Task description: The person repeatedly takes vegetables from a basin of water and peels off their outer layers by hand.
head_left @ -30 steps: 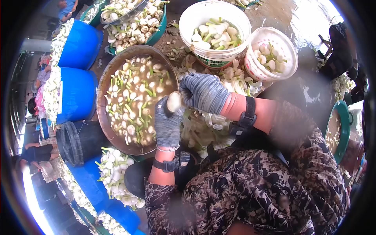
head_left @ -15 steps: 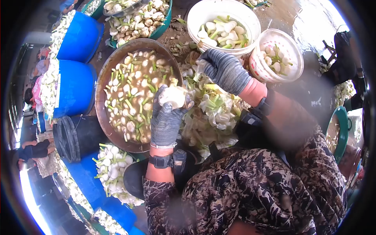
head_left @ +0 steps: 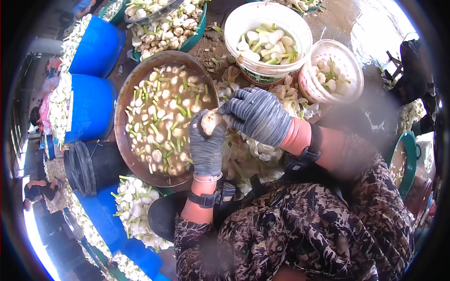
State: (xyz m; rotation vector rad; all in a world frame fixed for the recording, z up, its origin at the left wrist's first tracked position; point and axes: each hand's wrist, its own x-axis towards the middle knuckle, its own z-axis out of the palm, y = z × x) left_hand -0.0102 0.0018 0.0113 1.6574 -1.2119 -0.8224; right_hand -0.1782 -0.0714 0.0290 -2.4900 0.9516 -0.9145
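A pale garlic bulb (head_left: 210, 122) with brownish marks sits in my left hand (head_left: 206, 149), whose gloved fingers are closed around it. My right hand (head_left: 262, 114), in a matching grey glove, has its fingers curled together at the bulb's right side, pinching its edge; the fingertips are partly hidden. Just left of my hands stands a wide brown basin (head_left: 120, 105) of murky water, where many bulbs with short green stems float. Under my hands lies a heap of loose pale peelings (head_left: 255, 161).
A white bucket (head_left: 269, 69) and a smaller patterned bucket (head_left: 307, 86) hold trimmed bulbs. Behind the basin a green tub (head_left: 199, 35) carries unpeeled bulbs. Heaped blue tubs (head_left: 92, 108), a black container (head_left: 96, 161) and a pile of white bulbs (head_left: 136, 206) line the left.
My right hand has come down and left, from near the white bucket to the bulb. My left hand has shifted slightly right, and the bulb has turned and sits lower.
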